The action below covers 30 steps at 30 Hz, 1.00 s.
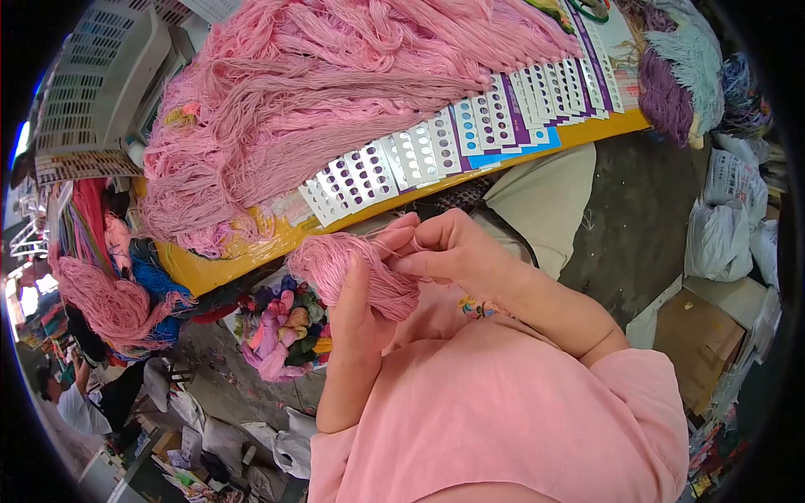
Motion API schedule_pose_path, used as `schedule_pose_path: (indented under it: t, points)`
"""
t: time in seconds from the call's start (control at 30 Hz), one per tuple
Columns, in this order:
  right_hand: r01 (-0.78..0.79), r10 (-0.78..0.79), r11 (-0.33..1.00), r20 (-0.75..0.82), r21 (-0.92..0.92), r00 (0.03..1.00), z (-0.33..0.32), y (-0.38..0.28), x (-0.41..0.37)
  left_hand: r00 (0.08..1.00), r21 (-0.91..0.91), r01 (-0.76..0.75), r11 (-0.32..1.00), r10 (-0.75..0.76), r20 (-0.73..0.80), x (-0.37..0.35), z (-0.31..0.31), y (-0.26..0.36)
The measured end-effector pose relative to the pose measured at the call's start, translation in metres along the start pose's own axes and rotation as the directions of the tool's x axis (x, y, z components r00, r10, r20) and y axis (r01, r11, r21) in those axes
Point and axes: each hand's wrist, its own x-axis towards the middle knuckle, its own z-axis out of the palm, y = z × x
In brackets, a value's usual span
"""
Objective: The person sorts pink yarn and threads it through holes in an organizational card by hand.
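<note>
A bundle of pink thread (335, 261) is held in front of my pink top. My left hand (362, 298) is wrapped round it, with the thumb upright on the near side. My right hand (444, 249) pinches at the bundle's right end, where a thin strand shows between thumb and forefinger. Beyond both hands, a large heap of pink skeins (277, 92) covers much of the yellow-edged table (402, 201). White cards with rows of holes (360, 176) lie fanned along the table's near edge.
Colourful small skeins (285, 331) sit below the table, left of my forearm. Pink and blue hanks (105, 293) hang at the left, by a white plastic basket (92, 84). Purple hanks (667, 92) hang at the right. A cardboard box (696, 344) and a seated person (84, 407) are farther off.
</note>
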Motion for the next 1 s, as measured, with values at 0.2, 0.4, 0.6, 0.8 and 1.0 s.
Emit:
schedule_pose_path:
  t: [0.2, 0.4, 0.6, 0.8, 1.0]
  points:
    - [-0.069, 0.035, 0.924, 0.095, 0.376, 0.995, -0.016, 0.004, 0.001, 1.000, -0.032, -0.003, 0.999, 0.003, -0.015, -0.003, -0.001, 0.004]
    - [-0.035, 0.035, 0.999, -0.009, 0.000, 0.999, 0.003, -0.003, -0.002, 0.999, -0.033, -0.005, 0.999, 0.006, 0.049, 0.000, 0.006, -0.001]
    - [-0.086, 0.088, 0.993, -0.018, 0.078, 0.996, -0.003, 0.004, 0.001, 0.998, -0.014, 0.030, 0.999, -0.031, -0.056, -0.003, -0.002, 0.001]
    - [-0.048, 0.041, 0.919, 0.025, 0.391, 0.999, -0.008, 0.005, 0.004, 0.997, -0.209, 0.015, 0.978, -0.029, -0.066, -0.001, 0.003, -0.001]
    - [-0.106, 0.086, 0.884, 0.065, 0.455, 0.994, -0.012, 0.008, 0.004, 0.984, -0.398, 0.048, 0.916, -0.111, -0.138, -0.003, 0.000, -0.001]
